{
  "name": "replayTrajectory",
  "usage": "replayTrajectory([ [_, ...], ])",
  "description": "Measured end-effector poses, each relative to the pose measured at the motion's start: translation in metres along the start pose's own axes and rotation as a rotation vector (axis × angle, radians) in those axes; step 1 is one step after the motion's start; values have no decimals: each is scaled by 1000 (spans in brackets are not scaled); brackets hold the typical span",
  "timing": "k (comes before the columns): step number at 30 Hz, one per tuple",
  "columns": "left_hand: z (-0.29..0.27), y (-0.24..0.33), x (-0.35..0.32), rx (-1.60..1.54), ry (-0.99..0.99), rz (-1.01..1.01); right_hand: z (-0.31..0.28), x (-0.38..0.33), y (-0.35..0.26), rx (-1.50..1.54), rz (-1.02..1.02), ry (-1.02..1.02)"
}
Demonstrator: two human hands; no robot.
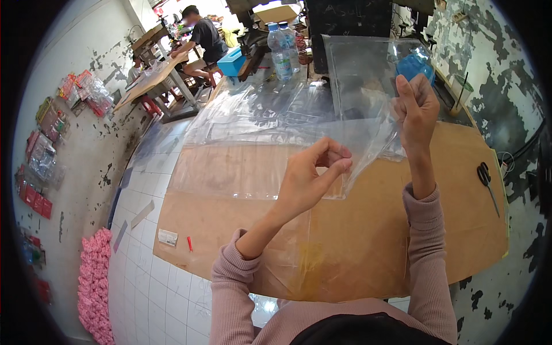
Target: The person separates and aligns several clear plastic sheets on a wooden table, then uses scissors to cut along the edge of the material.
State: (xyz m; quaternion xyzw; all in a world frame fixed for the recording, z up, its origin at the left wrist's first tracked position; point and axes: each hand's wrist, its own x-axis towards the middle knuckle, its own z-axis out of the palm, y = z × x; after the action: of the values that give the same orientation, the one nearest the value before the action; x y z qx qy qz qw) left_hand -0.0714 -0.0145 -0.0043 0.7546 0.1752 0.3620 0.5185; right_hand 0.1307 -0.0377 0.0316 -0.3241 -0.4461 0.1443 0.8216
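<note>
A large clear plastic sheet [368, 75] is lifted above a brown cardboard-topped table [368, 241]. My right hand [415, 106] is raised high and pinches the sheet's upper right part. Lower and nearer the middle, my left hand [310, 175] pinches the sheet's lower edge between thumb and fingers. More clear plastic sheets [253, 144] lie flat on the table behind my left hand. Both forearms wear pink ribbed sleeves.
Black scissors [486, 178] lie at the table's right edge. Two water bottles [280, 49] and a blue box [232, 60] stand at the far end. A person sits at another table [152, 80] far left. A pink fluffy pile [95, 282] lies on the tiled floor. Packets hang on the left wall.
</note>
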Motion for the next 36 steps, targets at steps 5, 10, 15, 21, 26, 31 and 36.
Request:
replayTrajectory([
  [5,-1,4,6,-19,-88,-53,-5,3,-16,-119,-71,-9],
  [10,10,-7,7,-455,-121,-118,-10,7,-14,-59,-25,-39],
  [15,22,-22,-3,-571,-232,-128,-9,5,-6,-81,5,-67],
  [21,16,3,-27,-625,-542,135,-59,15,-3,-374,-64,-374],
  [26,-29,-9,-78,-114,-568,-20,-117,12,-16,-494,88,-742],
  [31,-131,-30,-122,1322,-144,524,-105,-25,-16,-738,390,-1497],
  [36,-301,-55,-212,1568,397,126,-163,-28,-60,-746,814,-1493],
])
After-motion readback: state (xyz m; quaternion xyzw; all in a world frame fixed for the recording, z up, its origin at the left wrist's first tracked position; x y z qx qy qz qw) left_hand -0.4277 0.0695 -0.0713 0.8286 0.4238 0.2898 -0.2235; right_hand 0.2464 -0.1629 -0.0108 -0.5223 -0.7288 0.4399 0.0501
